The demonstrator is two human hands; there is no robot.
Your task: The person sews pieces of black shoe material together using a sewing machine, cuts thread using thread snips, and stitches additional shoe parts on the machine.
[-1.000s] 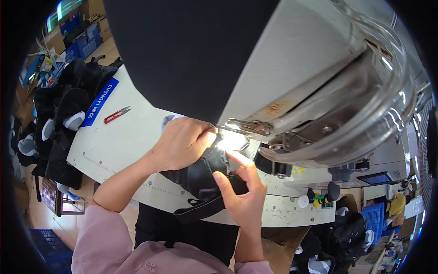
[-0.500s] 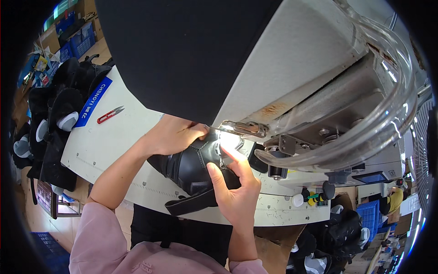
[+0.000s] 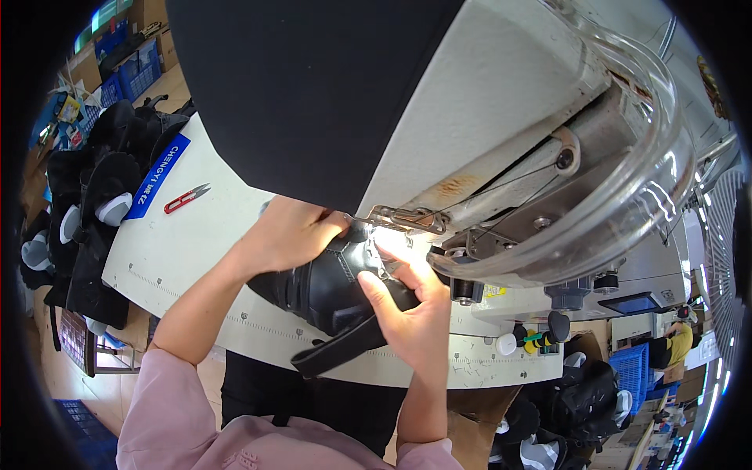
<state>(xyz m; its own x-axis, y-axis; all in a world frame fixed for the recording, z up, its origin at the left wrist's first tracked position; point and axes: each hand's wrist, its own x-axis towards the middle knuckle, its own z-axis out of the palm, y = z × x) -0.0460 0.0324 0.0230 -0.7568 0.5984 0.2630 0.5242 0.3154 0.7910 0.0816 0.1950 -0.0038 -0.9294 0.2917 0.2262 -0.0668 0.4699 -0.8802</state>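
Observation:
A black leather-like piece with stitched seams and a strap point(image 3: 325, 286) lies under the head of a sewing machine point(image 3: 462, 168). My left hand point(image 3: 291, 235) grips its far left edge, thumb and fingers closed close to the needle area. On the right, my right hand point(image 3: 411, 313) holds the same piece, thumb on top and index finger reaching toward the lit stitching spot. Glare from the machine's lamp and the machine itself hide the needle and the fingertips there. The loose black strap point(image 3: 337, 352) hangs at the table's near edge.
Red-handled thread snips point(image 3: 186, 199) lie on the white table point(image 3: 227, 235) at left, beside a blue strip point(image 3: 159, 176). Black workpieces pile up at far left point(image 3: 110, 196) and lower right point(image 3: 583, 399). A clear curved guard point(image 3: 666, 172) juts out at right. A person in yellow point(image 3: 677, 345) is far off.
The black piece has shifted slightly, its strap swinging a little right and down. Both hands keep hold, the right thumb moving slightly. A machine lever and thread now show.

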